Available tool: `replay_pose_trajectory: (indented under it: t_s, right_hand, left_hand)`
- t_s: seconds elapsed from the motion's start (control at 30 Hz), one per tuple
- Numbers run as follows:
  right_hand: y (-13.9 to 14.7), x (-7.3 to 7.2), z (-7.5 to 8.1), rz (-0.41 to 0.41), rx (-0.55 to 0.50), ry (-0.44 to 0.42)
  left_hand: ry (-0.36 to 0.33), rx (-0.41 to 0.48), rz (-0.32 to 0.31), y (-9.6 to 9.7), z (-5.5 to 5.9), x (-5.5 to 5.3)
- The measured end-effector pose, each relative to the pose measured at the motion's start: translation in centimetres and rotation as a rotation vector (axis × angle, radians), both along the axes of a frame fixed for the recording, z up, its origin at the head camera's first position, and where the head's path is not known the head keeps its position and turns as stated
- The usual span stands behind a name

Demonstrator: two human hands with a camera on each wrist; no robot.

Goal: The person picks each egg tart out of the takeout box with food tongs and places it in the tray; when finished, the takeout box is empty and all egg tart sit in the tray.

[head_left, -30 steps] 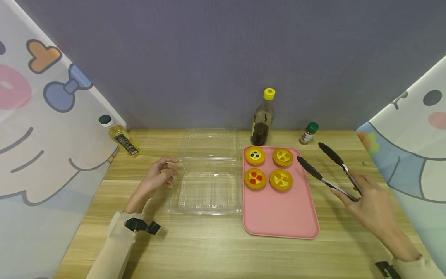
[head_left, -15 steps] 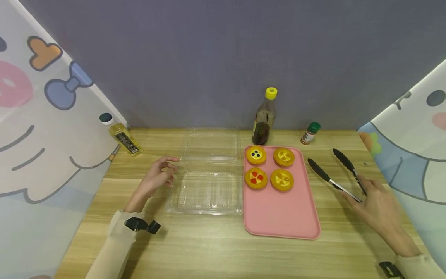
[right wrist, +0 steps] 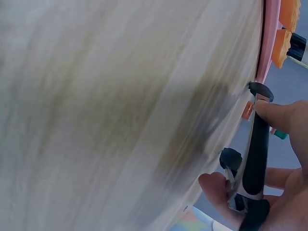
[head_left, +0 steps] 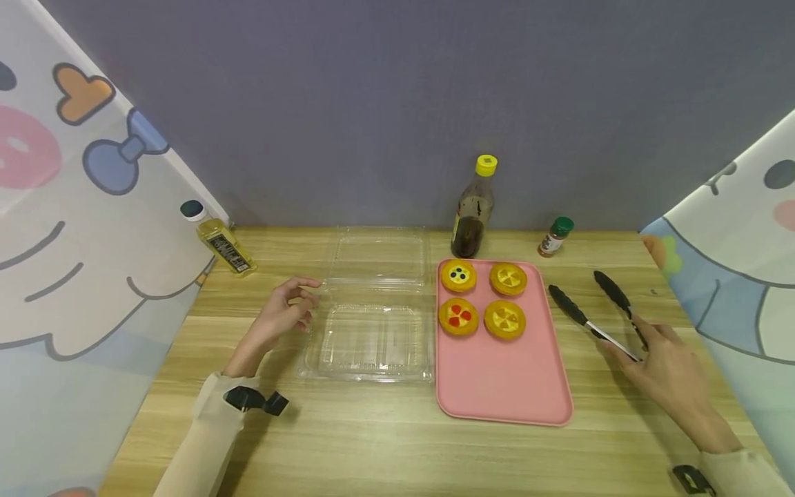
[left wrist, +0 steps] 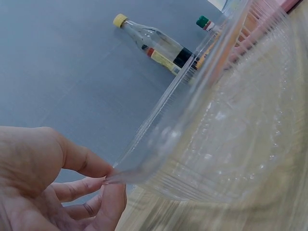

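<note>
At the left edge of a clear plastic clamshell container [head_left: 373, 338], my left hand [head_left: 286, 314] pinches the rim between thumb and fingertips, as the left wrist view shows. The container lies with its lid [head_left: 379, 259] folded back toward the wall. My right hand [head_left: 664, 373] grips a pair of tongs [head_left: 611, 338] with black tips, low over the table right of the pink tray [head_left: 503, 386]. The tongs' arms are spread, with nothing between the tips. On the tray sit several tarts, one topped with red pieces [head_left: 458, 317], one with dark blue dots [head_left: 458, 276], others with yellow wedges [head_left: 505, 319].
A dark sauce bottle [head_left: 473, 210] with a yellow cap stands behind the tray. To its right is a small green-capped spice jar [head_left: 555, 238]. A bottle of yellow oil [head_left: 220, 241] stands at the back left. Grey wall [head_left: 373, 110] bounds the table behind.
My right hand has moved the tongs a little to the right, away from the tray, and their tips are lower. The left hand keeps its place at the container's rim.
</note>
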State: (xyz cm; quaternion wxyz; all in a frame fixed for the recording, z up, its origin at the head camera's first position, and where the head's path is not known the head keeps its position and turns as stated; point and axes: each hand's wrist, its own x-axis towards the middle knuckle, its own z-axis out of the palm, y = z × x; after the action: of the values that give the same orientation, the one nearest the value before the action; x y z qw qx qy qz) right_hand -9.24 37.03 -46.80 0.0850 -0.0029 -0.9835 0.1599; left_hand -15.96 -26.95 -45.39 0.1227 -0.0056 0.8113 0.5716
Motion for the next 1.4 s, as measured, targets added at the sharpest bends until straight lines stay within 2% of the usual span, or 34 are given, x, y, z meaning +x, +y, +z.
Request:
replay_pose_trajectory:
  t_s: [0.13,0.37,0.53,0.8,0.9,0.97,1.1,1.17,1.27,1.33,1.4]
  right_hand:
    - [0.2,0.2,-0.3,-0.006,0.008,-0.055]
    - [-0.1,0.2,-0.3,-0.028,0.034,-0.100]
    - [-0.4,0.1,-0.5,-0.045,0.056,-0.133]
    - [-0.4,0.3,-0.7,-0.031,0.056,-0.113]
    - [-0.5,0.2,-0.4,-0.023,0.062,-0.068]
    - [-0.6,0.2,-0.1,-0.021,0.065,-0.001]
    - [-1.2,0.0,0.7,0.012,0.062,0.184]
    - [-1.7,0.0,1.3,0.037,0.059,0.217]
    - [-3.0,-0.1,2.4,0.075,0.052,0.218]
    - [-4.1,-0.1,3.2,0.117,0.053,0.238]
    - [-5.3,-0.1,3.8,0.172,0.064,0.294]
  left_hand:
    - [-0.007,0.002,0.001,0.1,0.0,0.2]
    - [0.000,-0.016,0.010,0.2,0.0,0.4]
    - [-0.002,-0.048,-0.008,0.0,0.2,0.5]
    - [0.027,-0.074,-0.027,0.0,0.6,0.7]
    - [0.056,-0.109,-0.030,0.0,0.7,0.8]
    - [0.093,-0.162,-0.026,0.1,0.9,0.9]
    - [0.199,-0.322,0.006,0.4,1.4,1.4]
    - [0.262,-0.397,0.030,0.8,1.6,1.8]
    - [0.381,-0.480,0.052,1.8,2.1,2.2]
    - [0.472,-0.512,0.057,2.5,2.4,2.5]
    - [0.562,-0.528,0.048,3.4,2.8,2.8]
